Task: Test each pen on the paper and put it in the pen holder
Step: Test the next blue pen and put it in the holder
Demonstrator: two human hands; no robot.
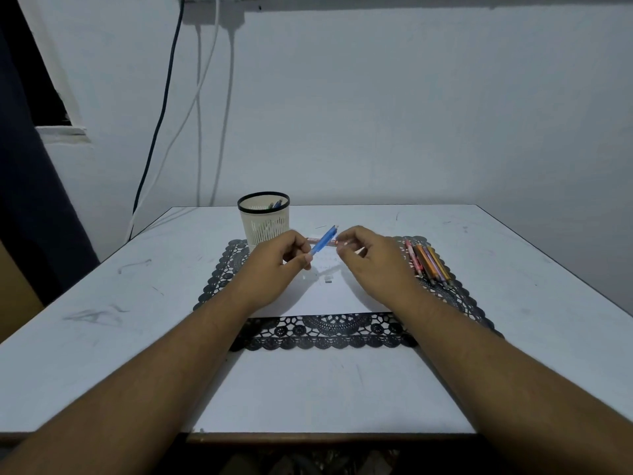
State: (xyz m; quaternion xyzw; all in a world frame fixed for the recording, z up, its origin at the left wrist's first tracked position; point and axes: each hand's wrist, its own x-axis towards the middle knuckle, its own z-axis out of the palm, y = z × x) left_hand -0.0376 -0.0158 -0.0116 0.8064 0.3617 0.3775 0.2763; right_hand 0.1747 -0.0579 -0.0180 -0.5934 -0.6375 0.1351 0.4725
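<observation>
My left hand (274,265) pinches the lower end of a blue pen (323,242), which slants up to the right above the white paper (329,298). My right hand (370,258) is curled just right of the pen's upper end. It pinches a thin reddish translucent pen (317,239) that runs left behind the blue one; a white tip shows between its fingers. The cream pen holder (264,225) with a black rim stands at the back left and has a few pens inside. Several loose pens (428,264) lie in a bunch on the right.
The paper lies on a black lace mat (325,332) in the middle of a white table (102,320). A small dark mark sits on the paper. Cables hang down the wall behind the table's left side. The table's front edge is close to me.
</observation>
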